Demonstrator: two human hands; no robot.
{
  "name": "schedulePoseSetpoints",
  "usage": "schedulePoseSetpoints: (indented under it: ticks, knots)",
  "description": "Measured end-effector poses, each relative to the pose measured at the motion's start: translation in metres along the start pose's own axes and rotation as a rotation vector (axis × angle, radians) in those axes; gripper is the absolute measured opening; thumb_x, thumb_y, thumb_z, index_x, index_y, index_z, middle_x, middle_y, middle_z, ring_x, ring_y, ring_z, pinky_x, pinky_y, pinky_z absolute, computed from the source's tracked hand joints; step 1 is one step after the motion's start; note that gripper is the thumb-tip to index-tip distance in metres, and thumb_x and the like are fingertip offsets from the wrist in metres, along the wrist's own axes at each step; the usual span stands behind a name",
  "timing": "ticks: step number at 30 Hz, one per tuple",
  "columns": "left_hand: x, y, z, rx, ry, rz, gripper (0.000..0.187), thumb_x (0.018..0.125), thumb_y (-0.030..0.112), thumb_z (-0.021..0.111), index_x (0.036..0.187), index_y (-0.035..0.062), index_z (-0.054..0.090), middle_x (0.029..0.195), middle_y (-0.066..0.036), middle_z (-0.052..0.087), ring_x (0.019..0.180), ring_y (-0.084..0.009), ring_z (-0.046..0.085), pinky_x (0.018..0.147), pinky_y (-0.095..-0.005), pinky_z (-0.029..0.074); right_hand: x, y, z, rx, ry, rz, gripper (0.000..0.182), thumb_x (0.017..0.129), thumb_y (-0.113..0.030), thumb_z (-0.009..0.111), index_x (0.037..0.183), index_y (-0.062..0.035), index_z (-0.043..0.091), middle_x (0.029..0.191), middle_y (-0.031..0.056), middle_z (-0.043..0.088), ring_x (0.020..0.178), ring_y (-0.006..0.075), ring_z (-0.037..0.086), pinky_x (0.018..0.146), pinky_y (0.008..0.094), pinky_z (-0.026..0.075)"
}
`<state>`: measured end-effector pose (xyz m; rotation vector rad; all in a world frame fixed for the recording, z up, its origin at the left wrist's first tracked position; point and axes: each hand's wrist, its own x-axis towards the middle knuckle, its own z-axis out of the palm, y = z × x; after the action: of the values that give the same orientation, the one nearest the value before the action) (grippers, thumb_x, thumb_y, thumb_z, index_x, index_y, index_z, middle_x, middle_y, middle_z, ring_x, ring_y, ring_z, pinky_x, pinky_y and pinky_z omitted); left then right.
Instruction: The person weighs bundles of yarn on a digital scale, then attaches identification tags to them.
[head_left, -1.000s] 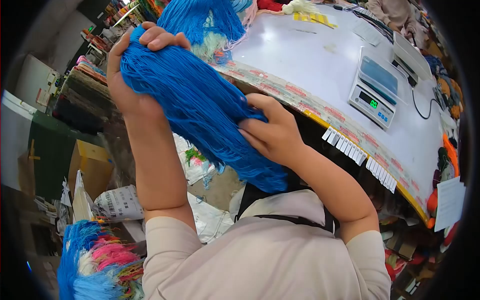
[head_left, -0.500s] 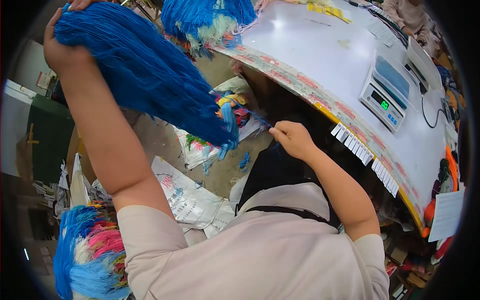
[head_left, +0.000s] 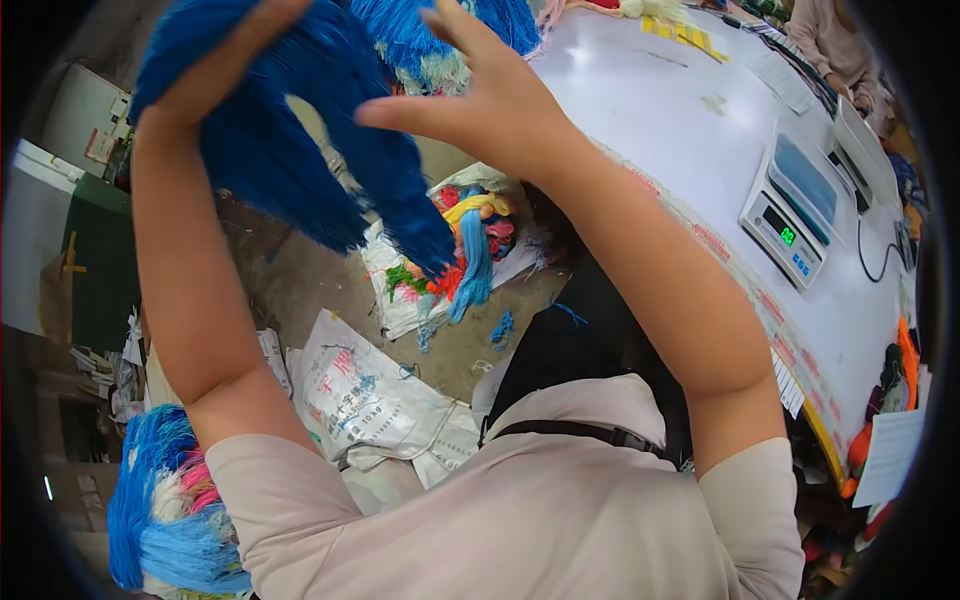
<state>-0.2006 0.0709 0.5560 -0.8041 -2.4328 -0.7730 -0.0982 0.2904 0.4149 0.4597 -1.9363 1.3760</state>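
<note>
White worktable [head_left: 640, 90] at right, digital scale [head_left: 790, 215] near its front edge; blue yarn hank [head_left: 300, 150] held high, left of table's edge, tail hanging free over floor scraps [head_left: 465, 245]; left hand [head_left: 215, 75] clamped on hank's top; right hand [head_left: 480, 95] fingers spread, empty, beside strands; advice: keep top grip firm, comb downward with spread fingers, avoid snagging loops.

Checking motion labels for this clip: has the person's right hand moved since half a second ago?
Yes. The right hand has risen from below the table edge to above it, now open beside the blue yarn bundle held in the left hand.
</note>
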Motion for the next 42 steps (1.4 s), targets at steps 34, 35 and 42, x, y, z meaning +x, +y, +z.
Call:
schedulePoseSetpoints:
  ticks: [34, 35, 42]
  knots:
    - [-0.082, 0.022, 0.134, -1.862, -0.458, -0.183, 0.081, 0.089, 0.057, 0.047, 0.145, 0.0021, 0.026, 0.145, -0.023, 0.035, 0.135, -0.0384, 0.034, 0.106, -0.0525, 0.034, -0.096, 0.047, -0.062, 0.040, -0.135, 0.512, 0.049, 0.084, -0.031, 0.069, 0.122, -0.0027, 0.058, 0.106, 0.0167, 0.064, 0.091, 0.0240, 0.065, 0.082, 0.0329, 0.051]
    - [-0.089, 0.022, 0.138, -1.858, -0.466, -0.179, 0.081, 0.089, 0.057, 0.047, 0.145, 0.0021, 0.026, 0.145, -0.023, 0.035, 0.135, -0.0384, 0.034, 0.106, -0.0525, 0.034, -0.097, 0.049, -0.063, 0.042, -0.127, 0.510, 0.049, 0.084, -0.031, 0.069, 0.122, -0.0027, 0.058, 0.106, 0.0167, 0.064, 0.091, 0.0240, 0.065, 0.082, 0.0329, 0.051]
    - [-0.149, 0.060, 0.176, -1.791, -0.679, -0.223, 0.110, 0.072, 0.064, 0.066, 0.149, 0.0025, 0.016, 0.153, -0.019, 0.022, 0.138, -0.0359, 0.028, 0.105, -0.0496, 0.036, -0.100, 0.026, -0.067, 0.156, -0.162, 0.296, 0.023, 0.089, -0.017, 0.064, 0.107, -0.0025, 0.064, 0.097, 0.0069, 0.059, 0.089, 0.0148, 0.059, 0.080, 0.0300, 0.047]
